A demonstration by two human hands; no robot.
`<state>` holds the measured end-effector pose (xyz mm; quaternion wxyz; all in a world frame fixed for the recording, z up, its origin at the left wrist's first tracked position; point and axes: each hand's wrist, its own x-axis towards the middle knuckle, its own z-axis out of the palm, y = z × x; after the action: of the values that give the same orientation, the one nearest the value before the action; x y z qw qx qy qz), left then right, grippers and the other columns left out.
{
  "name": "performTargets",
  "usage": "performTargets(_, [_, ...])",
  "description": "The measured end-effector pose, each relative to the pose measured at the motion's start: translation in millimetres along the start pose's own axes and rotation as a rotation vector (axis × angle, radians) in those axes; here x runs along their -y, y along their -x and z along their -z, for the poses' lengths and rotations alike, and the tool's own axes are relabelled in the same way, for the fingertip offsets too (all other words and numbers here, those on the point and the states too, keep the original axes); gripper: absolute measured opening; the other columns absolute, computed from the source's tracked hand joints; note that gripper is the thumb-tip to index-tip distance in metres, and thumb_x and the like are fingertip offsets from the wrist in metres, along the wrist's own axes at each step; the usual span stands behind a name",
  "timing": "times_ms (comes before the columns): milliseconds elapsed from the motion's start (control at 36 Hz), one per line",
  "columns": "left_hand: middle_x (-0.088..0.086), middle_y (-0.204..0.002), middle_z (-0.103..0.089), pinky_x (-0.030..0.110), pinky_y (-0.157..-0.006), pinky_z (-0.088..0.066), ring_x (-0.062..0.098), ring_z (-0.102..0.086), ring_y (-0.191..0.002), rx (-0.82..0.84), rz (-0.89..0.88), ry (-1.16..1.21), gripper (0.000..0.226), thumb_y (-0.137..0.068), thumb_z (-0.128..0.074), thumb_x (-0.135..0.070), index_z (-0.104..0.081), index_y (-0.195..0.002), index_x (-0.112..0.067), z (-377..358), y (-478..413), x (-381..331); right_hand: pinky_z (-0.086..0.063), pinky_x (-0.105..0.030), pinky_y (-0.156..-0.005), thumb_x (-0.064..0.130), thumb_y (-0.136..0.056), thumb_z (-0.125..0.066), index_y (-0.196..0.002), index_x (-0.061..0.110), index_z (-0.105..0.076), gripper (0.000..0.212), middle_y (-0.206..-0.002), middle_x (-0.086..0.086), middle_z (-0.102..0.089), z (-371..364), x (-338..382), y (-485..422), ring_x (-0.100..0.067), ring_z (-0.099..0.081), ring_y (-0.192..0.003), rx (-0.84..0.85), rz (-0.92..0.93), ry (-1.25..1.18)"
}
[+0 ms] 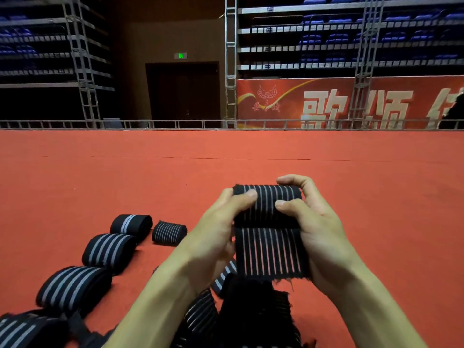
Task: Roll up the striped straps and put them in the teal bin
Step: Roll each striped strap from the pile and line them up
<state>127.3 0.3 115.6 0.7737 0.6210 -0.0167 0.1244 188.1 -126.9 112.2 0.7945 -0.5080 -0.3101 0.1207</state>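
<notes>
A black striped strap [267, 222] with thin pale lines is held up in both hands above a red carpet [251, 156]. Its upper end is wound into a tight roll, and the unwound tail hangs straight down from that roll to a frayed lower edge. The strap is gripped at its left edge by the left hand [218, 229], whose thumb is pressed flat on the front of the roll while the fingers are hidden behind the cloth. At the strap's right edge it is clasped by the right hand [313, 222]: the thumb is laid on the front of the roll and the fingers are curled over its top from behind. Directly below the strap's tail, a heap of loose straps [251, 310] is spread on the carpet. To the left of the strap and lower, rolled straps [109, 249] are set on the carpet in a line running toward the lower left corner; the closest to the strap is a small thin-striped roll [169, 233]. Far beyond the strap, a dark door [183, 94] and a red banner [351, 104] with large pale characters can be seen past the carpet's far edge.
</notes>
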Motion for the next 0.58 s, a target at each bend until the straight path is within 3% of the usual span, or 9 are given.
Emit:
performTargets(83, [0.014, -0.106, -0.07, 0.049, -0.089, -0.053, 0.024, -0.069, -0.091, -0.023, 0.056, -0.058, 0.053, -0.081, -0.062, -0.056, -0.058, -0.115, -0.016, -2, 0, 1, -0.047, -0.03, -0.057, -0.004, -0.091, -0.047, -0.106, 0.023, -0.057, 0.032, -0.071, 0.005, -0.058, -1, -1, 0, -0.01, -0.054, -0.063, 0.004, 0.008, 0.05])
performTargets(167, [0.004, -0.084, -0.066, 0.034, -0.067, -0.056, 0.014, -0.067, -0.072, -0.053, -0.009, -0.063, 0.029, -0.094, -0.052, -0.043, -0.057, -0.102, -0.015, -2, -1, 1, -0.047, -0.032, -0.061, -0.009, -0.09, -0.046, -0.106, 0.019, -0.058, 0.035, -0.078, 0.0, -0.057, 0, -2, 0, -0.013, -0.053, -0.068, 0.036, 0.004, 0.053])
performTargets(222, [0.004, -0.078, -0.06, 0.025, -0.05, -0.05, 0.01, -0.061, -0.056, -0.056, -0.04, -0.031, 0.019, -0.099, -0.05, -0.028, -0.056, -0.105, -0.011, -1, 0, -2, -0.047, -0.034, -0.061, -0.009, -0.087, -0.049, -0.104, 0.02, -0.059, 0.035, -0.082, -0.003, -0.056, -1, -1, 1, -0.015, -0.054, -0.07, 0.048, -0.013, 0.023])
performTargets(278, [0.009, -0.08, -0.059, 0.024, -0.044, -0.047, 0.013, -0.058, -0.051, -0.057, -0.054, 0.001, 0.013, -0.098, -0.051, -0.018, -0.056, -0.107, -0.011, 1, 0, -5, -0.049, -0.036, -0.059, 0.0, -0.082, -0.058, -0.102, 0.023, -0.06, 0.031, -0.085, -0.006, -0.058, -2, -1, 0, -0.017, -0.056, -0.07, 0.046, -0.04, -0.008])
performTargets(361, [0.016, -0.094, -0.056, 0.035, -0.054, -0.053, 0.022, -0.06, -0.067, -0.05, -0.096, 0.014, 0.016, -0.095, -0.054, -0.006, -0.06, -0.107, -0.015, 6, -1, -7, -0.049, -0.033, -0.053, 0.011, -0.092, -0.061, -0.103, 0.022, -0.057, 0.016, -0.086, -0.006, -0.058, -1, -1, -1, -0.017, -0.057, -0.065, 0.022, -0.07, -0.033])
performTargets(444, [0.013, -0.09, -0.058, 0.033, -0.054, -0.055, 0.02, -0.062, -0.07, -0.045, -0.138, 0.004, 0.026, -0.092, -0.053, 0.008, -0.062, -0.105, -0.013, 10, 1, -6, -0.052, -0.029, -0.053, 0.021, -0.09, -0.061, -0.105, 0.018, -0.058, 0.015, -0.082, -0.005, -0.058, -1, -4, 0, -0.014, -0.058, -0.063, -0.016, -0.06, -0.01])
performTargets(528, [0.015, -0.099, -0.062, 0.04, -0.072, -0.056, 0.024, -0.064, -0.08, -0.048, -0.138, -0.054, 0.03, -0.091, -0.055, 0.009, -0.064, -0.108, -0.015, 12, 2, -5, -0.055, -0.028, -0.056, 0.012, -0.091, -0.061, -0.102, 0.012, -0.06, 0.011, -0.084, -0.01, -0.057, -1, -8, 0, -0.014, -0.059, -0.064, -0.052, -0.034, -0.018])
performTargets(583, [0.012, -0.097, -0.064, 0.036, -0.078, -0.056, 0.019, -0.065, -0.081, -0.052, -0.122, -0.082, 0.024, -0.093, -0.059, -0.004, -0.063, -0.112, -0.018, 13, 2, -6, -0.057, -0.031, -0.061, 0.004, -0.091, -0.06, -0.1, 0.011, -0.059, 0.012, -0.087, -0.012, -0.058, -1, -9, -2, -0.016, -0.061, -0.069, -0.055, -0.027, -0.042])
